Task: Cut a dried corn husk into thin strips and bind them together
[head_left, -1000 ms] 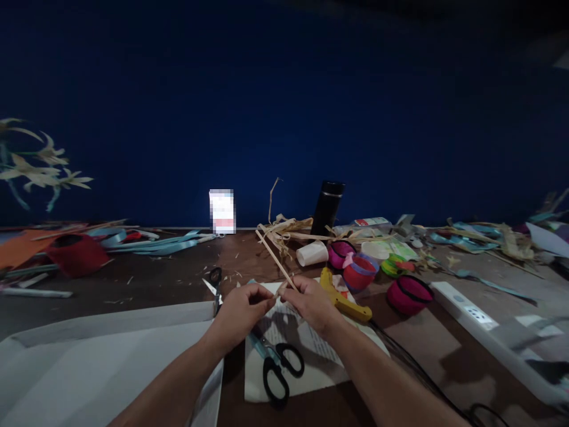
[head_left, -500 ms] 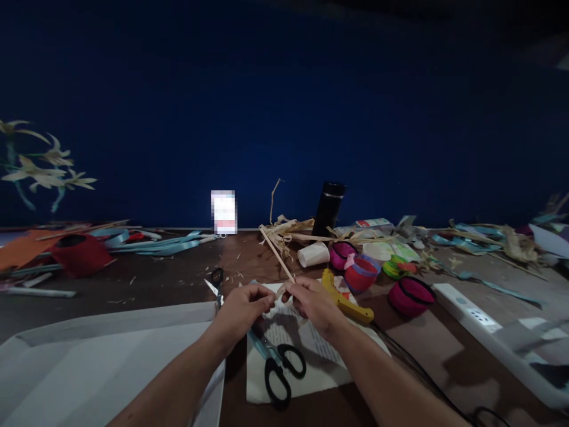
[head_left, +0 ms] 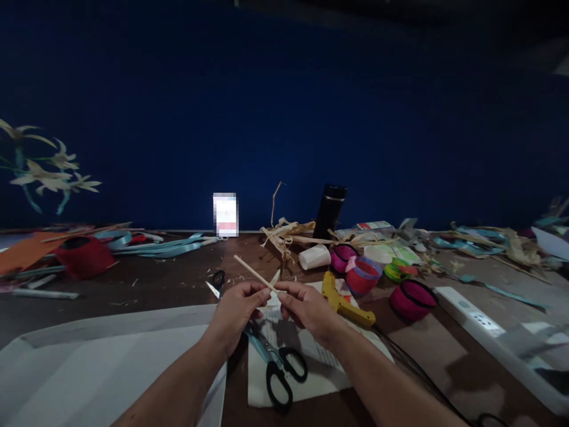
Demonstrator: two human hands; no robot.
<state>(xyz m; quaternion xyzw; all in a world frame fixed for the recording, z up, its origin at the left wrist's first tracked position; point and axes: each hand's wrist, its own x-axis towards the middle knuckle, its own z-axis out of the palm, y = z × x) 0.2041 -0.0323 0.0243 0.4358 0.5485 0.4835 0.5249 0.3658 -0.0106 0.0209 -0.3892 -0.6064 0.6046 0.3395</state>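
Note:
My left hand (head_left: 235, 311) and my right hand (head_left: 306, 308) meet over a printed sheet of paper (head_left: 311, 356) on the brown table. Both pinch the near end of a thin wooden stick (head_left: 251, 271), which slants up and to the left. A small pale strip of dry leaf (head_left: 274, 277) sticks up at the pinch. Black-handled scissors (head_left: 280, 367) lie on the paper just under my hands. A yellow glue gun (head_left: 342, 299) lies right of my right hand.
Small scissors (head_left: 216, 283) lie left of my hands. A large white sheet (head_left: 89, 367) covers the near left. Behind stand a white cup (head_left: 315, 257), a black flask (head_left: 329, 210), dry husks (head_left: 284, 231), pink and red bowls (head_left: 362, 276) and a power strip (head_left: 480, 320).
The stick has swung: its far end pointed up and away toward the husks, now it slants to the left. Both hands have stayed together over the paper.

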